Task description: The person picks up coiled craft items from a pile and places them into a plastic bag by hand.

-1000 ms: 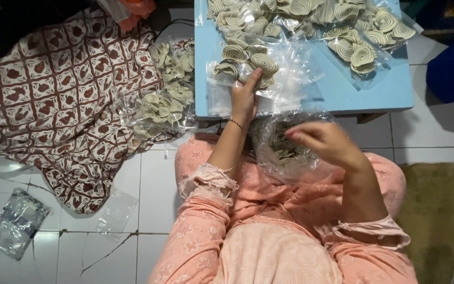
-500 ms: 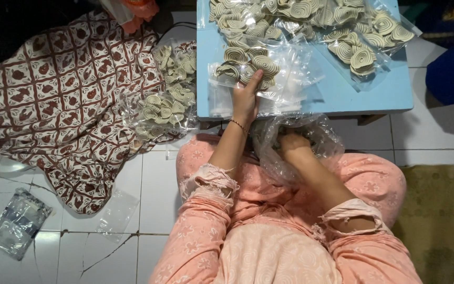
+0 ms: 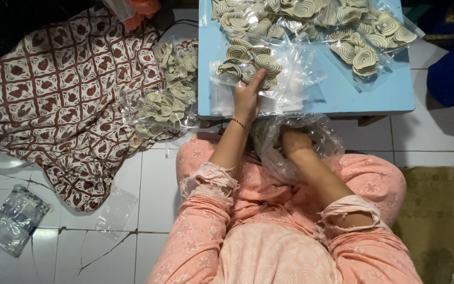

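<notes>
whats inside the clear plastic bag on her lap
The right hand is pushed into the crinkled clear plastic bag on the lap. Its fingers and anything they grip are hidden by the glare and folds.

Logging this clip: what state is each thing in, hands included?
Left hand: resting on the small clear bags on the blue table.
Right hand: inside the open clear plastic bag on the lap.
Spiral crackers: loose heap on table.
Patterned cloth: spread on floor.
</notes>
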